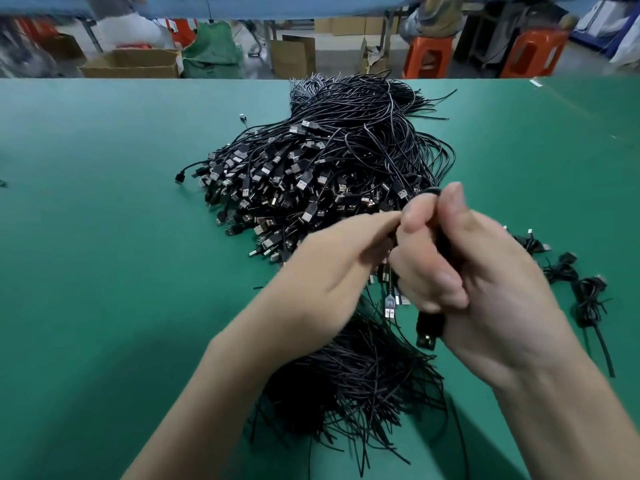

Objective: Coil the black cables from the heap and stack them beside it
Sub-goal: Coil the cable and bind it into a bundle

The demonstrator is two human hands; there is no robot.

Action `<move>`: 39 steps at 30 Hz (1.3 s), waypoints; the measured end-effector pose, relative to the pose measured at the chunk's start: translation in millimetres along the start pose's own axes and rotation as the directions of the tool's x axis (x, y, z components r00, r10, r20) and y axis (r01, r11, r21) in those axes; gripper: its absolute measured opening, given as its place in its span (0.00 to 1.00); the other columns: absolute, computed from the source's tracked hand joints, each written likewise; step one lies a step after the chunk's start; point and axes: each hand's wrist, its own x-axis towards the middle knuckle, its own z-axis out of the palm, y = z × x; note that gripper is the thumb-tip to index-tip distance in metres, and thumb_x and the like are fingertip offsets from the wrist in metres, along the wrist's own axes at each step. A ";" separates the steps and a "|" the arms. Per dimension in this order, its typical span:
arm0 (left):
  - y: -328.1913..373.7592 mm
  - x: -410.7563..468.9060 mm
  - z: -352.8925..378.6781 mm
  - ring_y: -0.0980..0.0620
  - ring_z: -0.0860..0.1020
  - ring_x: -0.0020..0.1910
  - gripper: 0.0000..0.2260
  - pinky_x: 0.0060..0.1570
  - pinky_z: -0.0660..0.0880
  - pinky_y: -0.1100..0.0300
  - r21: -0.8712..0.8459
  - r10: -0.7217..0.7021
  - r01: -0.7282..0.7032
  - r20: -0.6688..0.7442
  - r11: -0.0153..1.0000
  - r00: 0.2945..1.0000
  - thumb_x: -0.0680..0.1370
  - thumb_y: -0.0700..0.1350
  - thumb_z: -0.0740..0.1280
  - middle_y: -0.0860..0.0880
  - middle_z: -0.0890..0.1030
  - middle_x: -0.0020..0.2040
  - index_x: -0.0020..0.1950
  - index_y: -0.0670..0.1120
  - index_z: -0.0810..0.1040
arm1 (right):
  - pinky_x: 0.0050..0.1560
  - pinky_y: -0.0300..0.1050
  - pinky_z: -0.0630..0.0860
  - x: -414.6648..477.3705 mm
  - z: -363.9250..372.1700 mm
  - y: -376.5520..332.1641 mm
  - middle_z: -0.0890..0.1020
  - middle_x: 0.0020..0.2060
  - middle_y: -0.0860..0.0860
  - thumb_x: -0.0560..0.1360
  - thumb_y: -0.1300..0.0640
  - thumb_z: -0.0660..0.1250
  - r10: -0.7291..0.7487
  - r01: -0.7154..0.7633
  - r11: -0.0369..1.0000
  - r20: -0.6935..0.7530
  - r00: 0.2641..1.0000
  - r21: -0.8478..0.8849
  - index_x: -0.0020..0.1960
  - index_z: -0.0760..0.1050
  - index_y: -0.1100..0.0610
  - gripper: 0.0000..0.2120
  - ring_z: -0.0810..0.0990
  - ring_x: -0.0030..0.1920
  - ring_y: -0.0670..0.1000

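A big heap of black USB cables [329, 168] lies on the green table [104, 237], plugs toward me and loose ends fanning out at the far side. My right hand [485, 282] grips a coiled black cable [430, 329] above the heap's near edge; its plug sticks out below my palm and a loop shows above my fingers. My left hand [332, 261] pinches the same cable right beside my right thumb. Several coiled cables [568, 278] lie on the table to the right of the heap.
A second bundle of thin black ties [353, 386] lies under my forearms near the front edge. Beyond the table's far edge stand cardboard boxes [131, 64], a green sack [214, 53] and orange stools [533, 53].
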 end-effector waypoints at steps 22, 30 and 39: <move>-4.6 -4.3 -33.5 0.36 0.75 0.33 0.06 0.30 0.73 0.50 -0.111 -0.076 0.051 -0.235 0.992 0.969 0.71 0.54 0.78 0.49 0.82 0.35 0.41 0.53 0.85 | 0.32 0.33 0.65 -2.9 -14.4 9.6 0.67 0.29 0.45 0.84 0.44 0.55 0.349 -0.274 0.882 0.141 0.927 -0.383 0.43 0.79 0.54 0.21 0.64 0.30 0.45; -10.9 -3.7 -28.4 0.37 0.83 0.42 0.08 0.45 0.79 0.35 -0.273 -0.089 0.090 0.015 0.958 0.996 0.80 0.47 0.69 0.51 0.87 0.43 0.55 0.49 0.87 | 0.33 0.36 0.66 -3.4 -9.9 5.3 0.68 0.27 0.48 0.83 0.50 0.56 0.293 -0.227 0.923 0.186 0.938 -0.312 0.41 0.78 0.53 0.17 0.64 0.27 0.48; -19.0 -1.8 -16.6 0.50 0.75 0.35 0.08 0.37 0.74 0.57 -0.317 -0.242 0.200 -0.100 0.927 0.965 0.79 0.47 0.72 0.50 0.83 0.35 0.41 0.46 0.84 | 0.31 0.38 0.68 -2.2 -6.9 13.7 0.74 0.25 0.51 0.85 0.47 0.56 0.330 -0.329 0.886 -0.052 0.942 -0.326 0.42 0.75 0.58 0.20 0.69 0.25 0.48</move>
